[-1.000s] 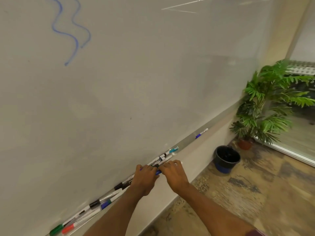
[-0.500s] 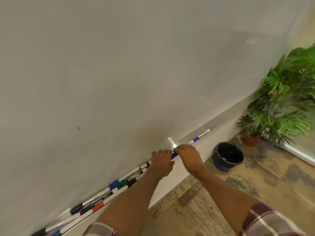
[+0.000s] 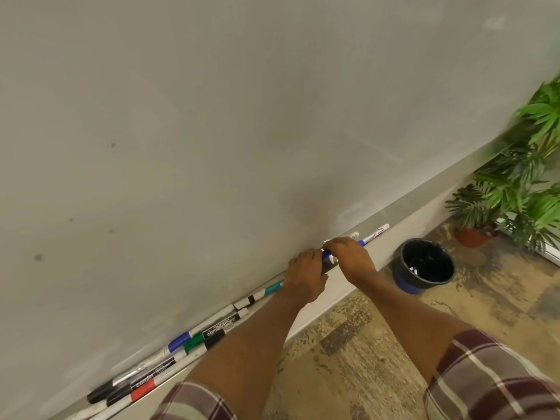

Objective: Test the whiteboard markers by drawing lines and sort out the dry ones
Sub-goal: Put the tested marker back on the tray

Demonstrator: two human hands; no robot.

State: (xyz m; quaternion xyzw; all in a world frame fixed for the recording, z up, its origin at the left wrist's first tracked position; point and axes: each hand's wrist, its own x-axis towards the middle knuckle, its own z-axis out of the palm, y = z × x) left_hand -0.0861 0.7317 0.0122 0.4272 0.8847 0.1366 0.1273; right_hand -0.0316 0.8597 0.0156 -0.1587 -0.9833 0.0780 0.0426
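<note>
Both grips are holding the blue marker [image 3: 326, 255] lengthwise along the whiteboard ledge [image 3: 430, 209]: left hand [image 3: 306, 277] wrapping its barrel, right hand [image 3: 351, 259] pinching its cap end.

On patterned brown carpet [image 3: 348, 359]: a black bin [image 3: 407, 284] with a blue base, upright and open-topped. Right of the bin and farther back, a potted plant [image 3: 473, 236] in a terracotta pot, also on the carpet. Just behind the bin, up against the wall, a narrow grey ledge [image 3: 421, 207] slanting down to the left. On the ledge nearest the bin, a white marker [image 3: 375, 231] with a blue band, lying lengthwise. Well left of the bin along the same ledge, a loose row lying lengthwise: a teal-banded marker [image 3: 272, 288], a blue-capped marker [image 3: 178, 343], a green-capped marker [image 3: 194, 341], a red-banded marker [image 3: 144, 389], a black-capped marker [image 3: 98, 394].
</note>
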